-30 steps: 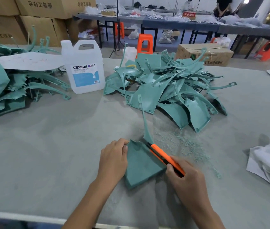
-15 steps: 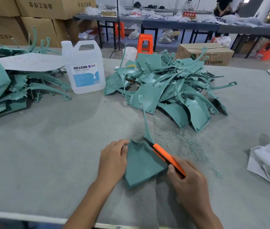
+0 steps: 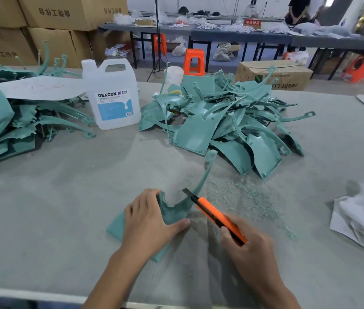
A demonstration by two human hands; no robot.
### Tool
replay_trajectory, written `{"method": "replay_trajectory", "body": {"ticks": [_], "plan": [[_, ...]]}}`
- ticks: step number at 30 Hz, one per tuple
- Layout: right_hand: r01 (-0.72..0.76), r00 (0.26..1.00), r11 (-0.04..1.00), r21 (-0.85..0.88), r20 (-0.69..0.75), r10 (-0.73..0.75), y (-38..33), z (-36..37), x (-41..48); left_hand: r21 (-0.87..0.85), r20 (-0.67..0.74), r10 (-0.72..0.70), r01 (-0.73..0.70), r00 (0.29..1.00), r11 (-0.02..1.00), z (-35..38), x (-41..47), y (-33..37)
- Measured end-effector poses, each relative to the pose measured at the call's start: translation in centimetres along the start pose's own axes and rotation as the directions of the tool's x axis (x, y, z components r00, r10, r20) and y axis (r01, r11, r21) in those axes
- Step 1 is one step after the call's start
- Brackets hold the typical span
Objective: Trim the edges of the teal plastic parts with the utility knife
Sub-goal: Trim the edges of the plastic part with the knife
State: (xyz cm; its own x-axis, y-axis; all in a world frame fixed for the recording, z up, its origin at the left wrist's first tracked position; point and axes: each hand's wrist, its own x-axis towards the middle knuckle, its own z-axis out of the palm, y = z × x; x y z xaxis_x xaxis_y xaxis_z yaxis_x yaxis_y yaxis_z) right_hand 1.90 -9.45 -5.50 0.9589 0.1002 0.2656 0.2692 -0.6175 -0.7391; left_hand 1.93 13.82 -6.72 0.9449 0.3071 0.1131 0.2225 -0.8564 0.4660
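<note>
Head view: nearer us than the white jug [image 3: 112, 97], our left hand [image 3: 152, 221] pins a teal part [image 3: 174, 210] to the table, fingers curled over its far edge. Its thin arm runs away from us and rightward. Our right hand [image 3: 250, 248], nearer that arm, grips an orange utility knife [image 3: 214, 214], blade tip just beside the arm's base. We cannot tell what the jug holds.

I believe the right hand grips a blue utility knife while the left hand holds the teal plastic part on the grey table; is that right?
Not quite: the head view shows the utility knife is orange, not blue. The right hand does grip it, and the left hand holds the teal plastic part on the grey table.
</note>
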Motion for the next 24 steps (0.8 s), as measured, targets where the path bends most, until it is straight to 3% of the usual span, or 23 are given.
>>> {"method": "replay_trajectory", "body": {"ticks": [6,13,18,24], "plan": [[-0.007,0.99,0.992,-0.125,0.139,0.024,-1.5,-0.3,-0.8,0.028,-0.051,0.037,-0.036,0.998,0.999,0.5,0.1,-0.3],[0.155,0.966,0.966,-0.205,0.235,-0.105,-3.2,-0.8,-0.1,-0.014,-0.064,0.042,-0.043,0.997,0.999,0.6,0.1,-0.6],[0.31,0.949,0.863,-0.4,0.175,-0.261,-4.5,-2.6,2.2,0.004,-0.074,0.054,-0.053,0.996,0.999,0.7,0.0,-0.8],[0.337,0.927,0.712,-0.616,0.085,-0.365,-6.4,-7.6,8.3,-0.002,-0.097,0.054,-0.055,0.994,0.999,0.7,-0.2,-0.7]]}}
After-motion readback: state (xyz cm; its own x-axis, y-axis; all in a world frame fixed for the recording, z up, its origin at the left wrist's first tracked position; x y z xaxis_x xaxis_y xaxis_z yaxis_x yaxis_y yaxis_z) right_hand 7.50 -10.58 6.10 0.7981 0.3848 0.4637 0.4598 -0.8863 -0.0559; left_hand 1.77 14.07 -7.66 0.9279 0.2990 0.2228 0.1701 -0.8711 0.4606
